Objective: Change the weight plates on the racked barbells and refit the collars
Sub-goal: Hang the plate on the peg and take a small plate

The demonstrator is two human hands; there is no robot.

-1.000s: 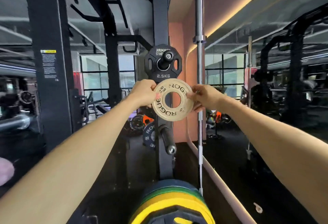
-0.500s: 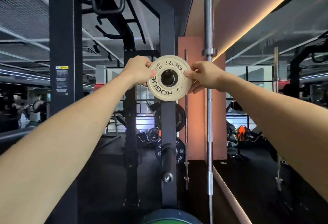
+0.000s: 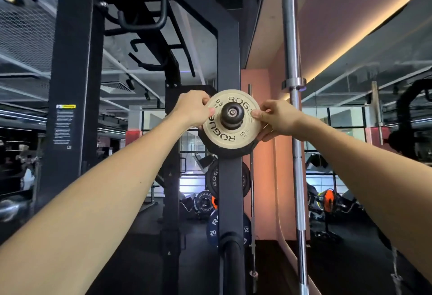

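Head view: both arms reach forward to a small cream plate (image 3: 230,120) marked ROGUE, which sits on a black storage peg (image 3: 232,113) jutting from the rack upright (image 3: 230,56). The peg's rounded end pokes through the plate's centre hole. Left hand (image 3: 192,107) pinches the plate's left rim, fingers curled over it; right hand (image 3: 277,119) pinches the right rim, thumb on the face. A black plate (image 3: 228,152) sits behind it on the same peg. An upright steel barbell (image 3: 294,131) stands just right of the rack.
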